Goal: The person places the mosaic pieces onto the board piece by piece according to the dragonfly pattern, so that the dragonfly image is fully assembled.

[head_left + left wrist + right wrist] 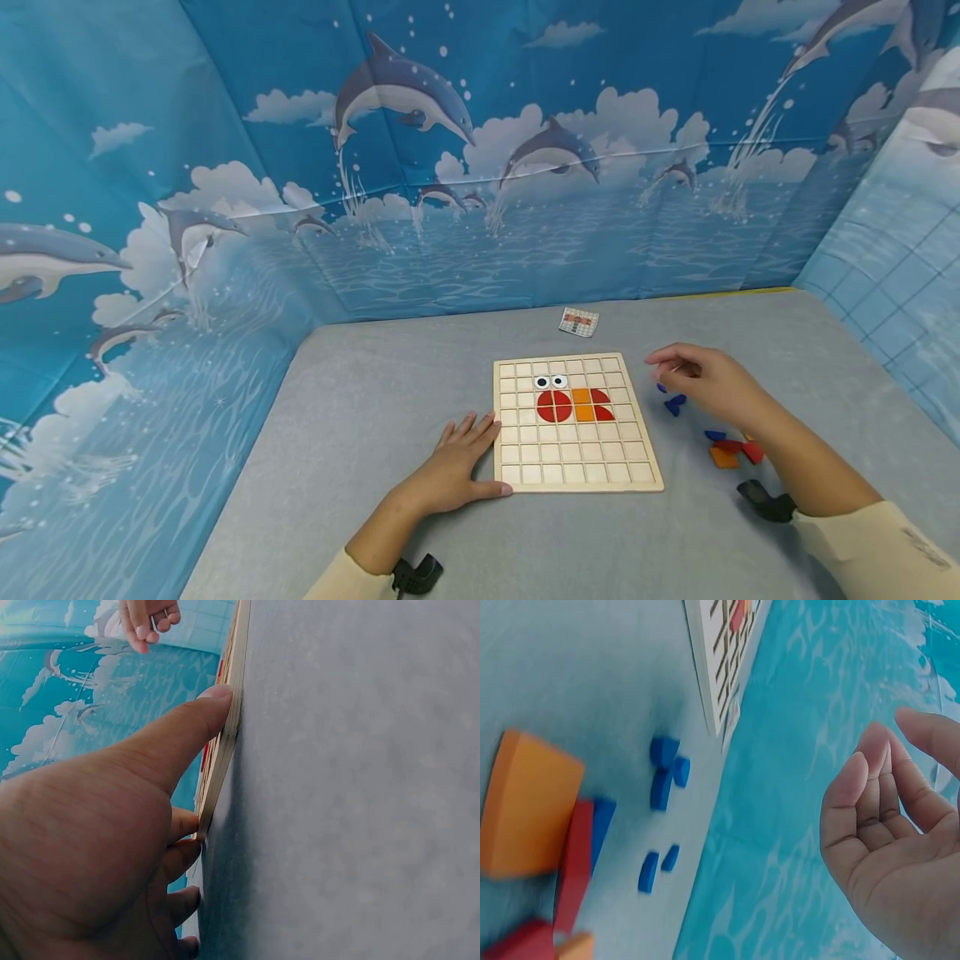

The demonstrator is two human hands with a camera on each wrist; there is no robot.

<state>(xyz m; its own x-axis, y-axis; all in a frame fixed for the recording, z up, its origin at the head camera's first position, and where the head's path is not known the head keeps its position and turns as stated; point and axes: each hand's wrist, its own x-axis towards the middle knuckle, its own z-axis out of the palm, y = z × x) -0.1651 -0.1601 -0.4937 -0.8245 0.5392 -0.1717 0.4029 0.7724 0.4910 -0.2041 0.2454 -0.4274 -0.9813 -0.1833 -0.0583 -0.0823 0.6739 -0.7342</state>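
A wooden grid board [540, 475] lies on the table. On it sit two eye discs [558, 382], red pieces forming a circle [553, 407], orange pieces [582, 405] and red quarter-round pieces [602, 397]. My left hand [457, 467] rests by the board's lower left corner, fingers spread, with thumb and fingertips touching its edge [225, 750]. Right of the board my right hand [708, 379] hovers above small blue pieces [675, 405]. Its fingers bend loosely with the thumb near the fingertips [874, 742]; no piece shows between them.
Orange [723, 458], red [753, 452] and blue pieces [715, 435] lie loosely grouped beneath the right forearm. Behind the board is a small picture card [579, 322]. A dolphin-patterned curtain [465, 250] borders the grey table [375, 375].
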